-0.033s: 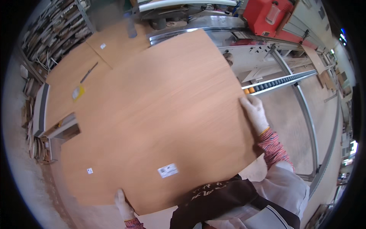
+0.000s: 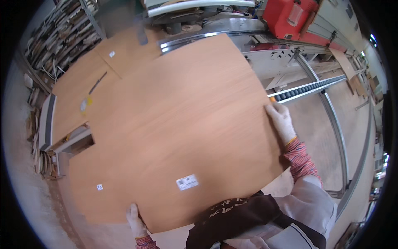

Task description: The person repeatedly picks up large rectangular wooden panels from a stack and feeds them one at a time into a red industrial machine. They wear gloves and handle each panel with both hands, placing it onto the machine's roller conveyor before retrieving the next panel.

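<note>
Where the wood-grain panel [image 2: 190,112] lies: slanting across the middle of my view, in front of the dark apron [image 2: 244,216]; its far corner comes up to the shiny metal rail [image 2: 178,44], and on the left it blends into other boards, so I can't tell where it ends.
Right gloved hand [image 2: 282,120]: fingers bent against the panel's right edge, just below the roller rail [image 2: 311,89]; I read it as a grip, with the undersides out of my sight.
Left gloved hand [image 2: 134,220]: closed on the near corner, thumb up along the edge; how far the other fingers spread underneath I can't tell.
Steadying the panel: I'd hold both edges with even pressure and keep the sheet flat, since so wide a board could twist or sag at its far end.
Roller rail side: I'd keep the right knuckles clear of it.
White label [image 2: 187,182]: face up on the panel between the hands; I'd avoid rubbing it.
</note>
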Action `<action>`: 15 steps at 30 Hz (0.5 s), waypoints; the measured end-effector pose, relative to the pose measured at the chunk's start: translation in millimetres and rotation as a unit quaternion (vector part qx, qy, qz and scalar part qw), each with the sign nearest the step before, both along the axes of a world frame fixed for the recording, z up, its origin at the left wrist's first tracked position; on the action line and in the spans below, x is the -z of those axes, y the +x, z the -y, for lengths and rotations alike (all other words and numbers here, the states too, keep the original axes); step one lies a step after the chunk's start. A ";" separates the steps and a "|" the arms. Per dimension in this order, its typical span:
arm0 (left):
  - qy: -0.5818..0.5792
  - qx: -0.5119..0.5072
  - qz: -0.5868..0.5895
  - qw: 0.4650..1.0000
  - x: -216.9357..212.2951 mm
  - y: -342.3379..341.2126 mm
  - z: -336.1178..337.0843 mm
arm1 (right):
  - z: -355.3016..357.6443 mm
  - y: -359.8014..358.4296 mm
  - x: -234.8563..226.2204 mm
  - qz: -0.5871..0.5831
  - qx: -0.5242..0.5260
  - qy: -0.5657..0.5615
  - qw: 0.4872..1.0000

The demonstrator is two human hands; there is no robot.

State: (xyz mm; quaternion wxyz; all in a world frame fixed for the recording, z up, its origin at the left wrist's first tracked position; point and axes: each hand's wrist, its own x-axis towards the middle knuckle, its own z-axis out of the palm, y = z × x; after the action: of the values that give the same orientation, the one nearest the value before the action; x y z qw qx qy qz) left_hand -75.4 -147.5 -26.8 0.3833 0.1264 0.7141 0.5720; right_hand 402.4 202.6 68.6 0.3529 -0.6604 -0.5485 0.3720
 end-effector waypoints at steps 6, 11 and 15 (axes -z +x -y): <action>-0.008 0.112 -0.032 0.993 -17.4 66.5 -117.5 | -49.1 144.4 37.9 0.098 0.066 0.017 0.993; -0.053 0.165 -0.094 0.980 -23.1 103.2 -161.8 | -57.1 189.5 40.1 0.151 0.115 0.014 0.982; -0.009 0.138 -0.035 0.990 -29.7 118.8 -181.6 | -58.9 192.4 45.2 0.177 0.116 -0.004 0.977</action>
State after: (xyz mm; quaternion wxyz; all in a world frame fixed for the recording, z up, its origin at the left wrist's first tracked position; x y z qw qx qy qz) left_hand 43.4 34.1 2.9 0.4342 0.2400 0.7081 0.5024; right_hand 594.8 261.6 23.4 0.2887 -0.7762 -0.5204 0.2083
